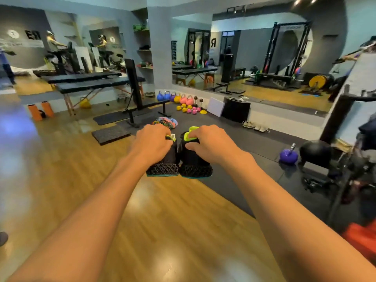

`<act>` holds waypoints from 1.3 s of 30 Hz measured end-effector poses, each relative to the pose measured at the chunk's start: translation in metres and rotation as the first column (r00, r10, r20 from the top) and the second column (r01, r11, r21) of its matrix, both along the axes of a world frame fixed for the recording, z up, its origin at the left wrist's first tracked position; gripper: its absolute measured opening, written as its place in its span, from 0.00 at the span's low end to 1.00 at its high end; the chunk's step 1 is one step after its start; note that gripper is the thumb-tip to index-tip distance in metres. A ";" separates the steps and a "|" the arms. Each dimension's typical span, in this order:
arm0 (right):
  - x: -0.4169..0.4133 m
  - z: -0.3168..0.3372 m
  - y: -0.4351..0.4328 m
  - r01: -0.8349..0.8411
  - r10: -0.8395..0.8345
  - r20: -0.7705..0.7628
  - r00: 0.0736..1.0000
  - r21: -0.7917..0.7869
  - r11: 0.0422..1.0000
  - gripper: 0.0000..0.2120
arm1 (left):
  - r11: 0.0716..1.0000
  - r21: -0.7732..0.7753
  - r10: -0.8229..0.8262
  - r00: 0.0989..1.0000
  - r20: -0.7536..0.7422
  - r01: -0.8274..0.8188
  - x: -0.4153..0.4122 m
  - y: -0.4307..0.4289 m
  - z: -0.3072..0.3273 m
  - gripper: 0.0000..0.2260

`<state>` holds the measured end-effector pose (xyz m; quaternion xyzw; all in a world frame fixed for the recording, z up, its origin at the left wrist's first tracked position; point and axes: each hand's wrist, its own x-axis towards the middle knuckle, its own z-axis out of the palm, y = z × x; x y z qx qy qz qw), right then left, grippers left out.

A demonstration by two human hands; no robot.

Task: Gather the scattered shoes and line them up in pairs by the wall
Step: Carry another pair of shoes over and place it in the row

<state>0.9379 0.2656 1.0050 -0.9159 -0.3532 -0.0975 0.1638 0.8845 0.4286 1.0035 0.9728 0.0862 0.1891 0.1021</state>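
- At far left, near the mirrored wall: two orange foam rollers stand upright on the wood floor.
- Right of these: black padded massage tables on wooden legs, set against the mirror.
- Centre-left: a black weight bench with its backrest raised; dark floor pads lie in front of it.
- Behind the bench, along the wall: a row of coloured kettlebells, with small coloured weights on the floor before them.
- Centre: a heap of coloured resistance bands on the black floor mat, just beyond the hands.
- Left hand: fingers curled over the collar of the left black shoe, gripping it.
- Right hand: fingers hooked into the lime-green opening of the right black shoe, thumb on its side, gripping it.
- The two shoes: side by side, touching, heels toward the camera, lattice soles down, at the edge where wood meets mat. Whether the soles rest on the floor cannot be told.
- Right of centre, by the wall: a white board leaning, a black box, then pale shoes lined up on the mat.
- Far right: a purple kettlebell beside a black ball.
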 end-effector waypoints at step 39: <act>0.808 -0.047 -0.107 0.636 -0.639 -0.031 0.768 -0.071 0.768 0.12 | 0.825 -0.061 -0.564 0.826 -0.019 0.562 0.915 -0.118 -0.062 0.07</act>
